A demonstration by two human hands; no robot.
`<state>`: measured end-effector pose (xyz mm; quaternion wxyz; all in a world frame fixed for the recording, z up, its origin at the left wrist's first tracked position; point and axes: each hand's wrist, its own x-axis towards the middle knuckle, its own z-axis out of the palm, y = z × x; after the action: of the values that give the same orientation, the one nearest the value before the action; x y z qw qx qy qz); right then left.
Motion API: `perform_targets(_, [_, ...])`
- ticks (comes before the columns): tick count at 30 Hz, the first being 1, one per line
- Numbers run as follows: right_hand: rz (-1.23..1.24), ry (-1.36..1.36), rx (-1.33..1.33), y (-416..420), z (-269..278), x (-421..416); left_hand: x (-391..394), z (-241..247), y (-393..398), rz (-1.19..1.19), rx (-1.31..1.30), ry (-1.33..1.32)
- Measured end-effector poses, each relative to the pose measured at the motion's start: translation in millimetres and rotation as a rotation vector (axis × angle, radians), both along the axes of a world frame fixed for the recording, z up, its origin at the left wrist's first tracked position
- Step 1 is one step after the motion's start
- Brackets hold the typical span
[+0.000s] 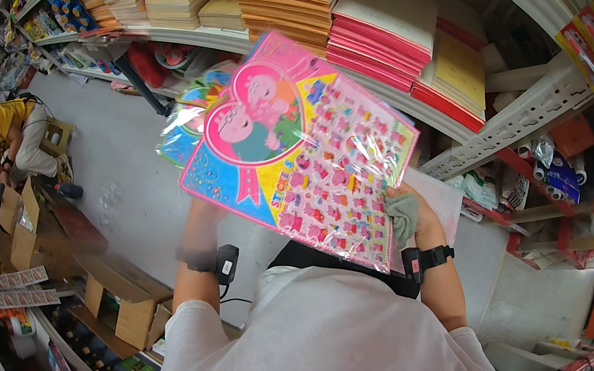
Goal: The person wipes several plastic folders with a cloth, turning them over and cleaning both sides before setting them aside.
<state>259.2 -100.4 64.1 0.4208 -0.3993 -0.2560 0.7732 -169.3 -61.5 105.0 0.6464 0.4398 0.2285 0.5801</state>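
Note:
A large sticker sheet (324, 169) with cartoon pigs, in shiny clear wrapping, is held tilted before my chest. My right hand (417, 206) grips its lower right edge and also has a grey-green cloth (403, 217) in it. Beneath that hand lies a whitish translucent sheet or package (442, 198). My left hand (211, 207) is mostly hidden behind the sheet's left side, so its fingers do not show. Behind the sheet's upper left sticks out another clear-wrapped, blue and green colourful item (182, 128); what holds it is hidden.
Stacked orange envelopes or paper (282, 0) and red-edged paper (379, 45) fill the shelf ahead. A perforated metal bracket (505, 116) juts out at the right. Open cardboard boxes (131, 310) stand at the left. A person in a yellow top (7, 129) crouches beyond them.

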Motion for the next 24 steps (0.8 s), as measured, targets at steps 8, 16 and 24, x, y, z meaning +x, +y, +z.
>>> perform_targets(8, [-0.042, -0.112, -0.114, -14.4, 20.0, -5.6, 33.9, -47.8, -5.5, -0.320, -0.368, -0.413])
perform_targets(16, [-0.081, -0.088, -0.068, -27.5, 16.2, 5.5, 60.7, -57.1, 2.9, -0.403, -0.498, -0.341])
perform_targets(24, [-0.134, -0.285, -0.081, -42.3, 27.5, -0.8, 53.5, -70.9, -14.6, -0.504, -0.752, -0.253])
